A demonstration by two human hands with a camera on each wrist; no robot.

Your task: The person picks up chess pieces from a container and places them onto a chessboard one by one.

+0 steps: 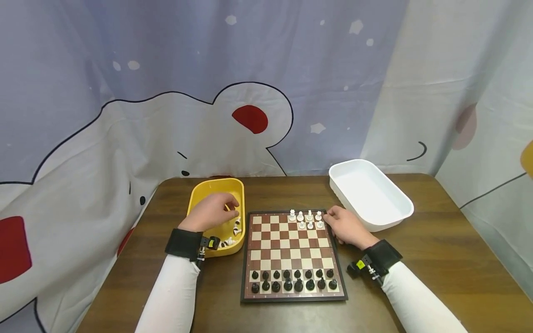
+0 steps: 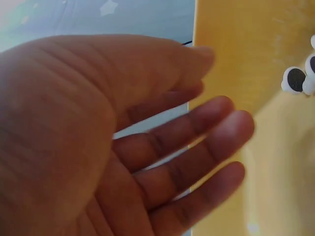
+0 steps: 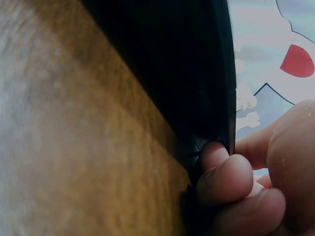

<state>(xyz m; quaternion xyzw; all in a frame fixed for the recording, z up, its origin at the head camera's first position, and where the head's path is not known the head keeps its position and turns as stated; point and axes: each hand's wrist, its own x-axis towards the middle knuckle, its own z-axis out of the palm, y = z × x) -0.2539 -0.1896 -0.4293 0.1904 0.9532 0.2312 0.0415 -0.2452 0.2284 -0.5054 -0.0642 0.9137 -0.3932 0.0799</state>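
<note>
The left hand (image 1: 212, 211) is over the yellow tray (image 1: 197, 196), which stands on the table (image 1: 437, 249) near its far edge, just left of the chessboard (image 1: 293, 254). In the left wrist view its fingers (image 2: 197, 142) are straight and a little spread, and they hold nothing; some white chess pieces (image 1: 232, 231) lie in the near end of the tray, below the hand. The right hand (image 1: 347, 226) rests at the far right corner of the chessboard, and in the right wrist view its fingers (image 3: 231, 177) are curled against the dark edge of the board; whether they really pinch the edge I cannot tell. Next to this hand, eight white pieces (image 1: 309, 219) stand in two short rows on the far right part of the board. The black pieces (image 1: 293, 280) stand in two full rows along the near edge of the board. A white tray (image 1: 393, 210) lies at the far right side of the table, just beside the right hand.
</note>
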